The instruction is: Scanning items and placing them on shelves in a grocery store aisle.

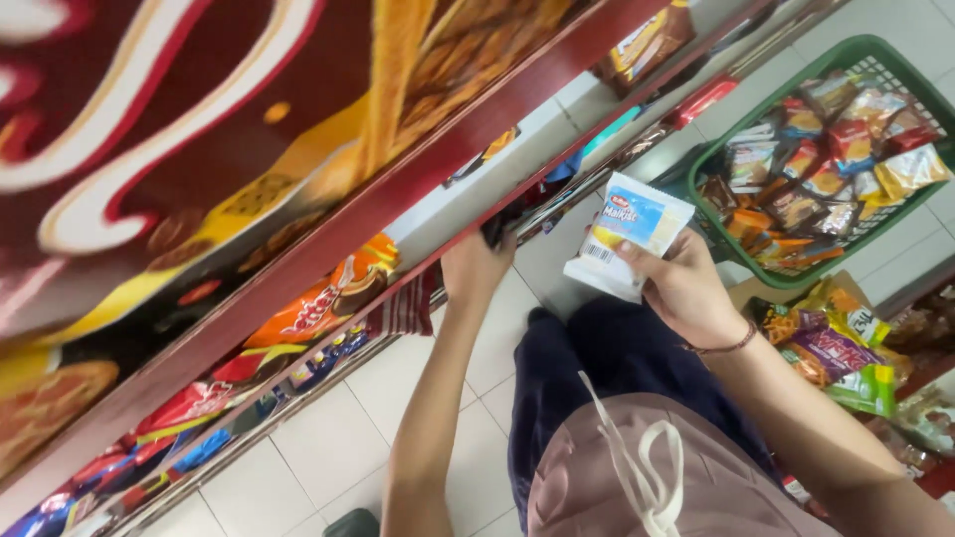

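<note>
The white and blue snack packet [627, 234] is sitting up in the right hand [686, 293], pinched between thumb and fingers at its lower edge, held out in front of the body, above the tiled floor [328, 438] and just beside the green basket [796, 273]. The grip is looking light, and that is the sound way with a packet like this: hold it by the sealed edge, not by the middle, so what is inside is not being crushed.

Over on the other side the left hand [476, 268] is reaching in at the lower shelf edge [418, 244], fingers curled round something dark; the view is poor there, so I cannot tell whether it is gripping a packet or only touching the shelf lip. Working that hand well means feeling for a gap before anything goes in, and keeping the wrist low under the red shelf rail [328, 239].

Further out, orange and red snack bags [318, 303] are lying along the lower shelf, and the basket is heaped with mixed packets [826, 159]. More bags, green and purple [841, 358], are piled near the right forearm, so that elbow is wanting room as the arm swings.
</note>
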